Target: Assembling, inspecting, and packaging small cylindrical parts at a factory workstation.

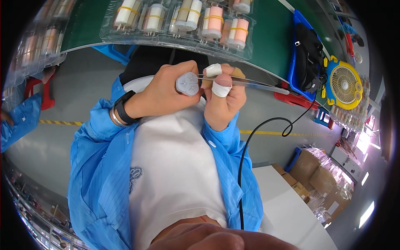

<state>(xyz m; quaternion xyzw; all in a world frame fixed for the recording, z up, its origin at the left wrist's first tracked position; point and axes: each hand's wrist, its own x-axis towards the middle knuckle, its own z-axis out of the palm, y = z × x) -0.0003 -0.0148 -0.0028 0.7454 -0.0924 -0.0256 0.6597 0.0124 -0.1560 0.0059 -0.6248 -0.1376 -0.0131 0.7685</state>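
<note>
My left hand (164, 89) is closed around a short cylindrical part whose round, pale grey, moulded end (187, 84) faces up. My right hand (225, 100), with white tape wrapped on the thumb and a finger, grips long metal tweezers (260, 84). The tips of the tweezers reach the edge of the grey end; whether they pinch anything there is too small to tell. Beyond my hands, a clear plastic tray (183, 39) carries several white, tan and pink cylinders (214, 21) bundled with yellow bands.
The tray rests on a green-topped table (273, 50). Right of it are a blue bin (293, 68) with a black bag (307, 58) and a yellow-blue fan (345, 85). A black cable (250, 141) hangs near my right arm. At the left edge shows another person's blue sleeve (23, 121).
</note>
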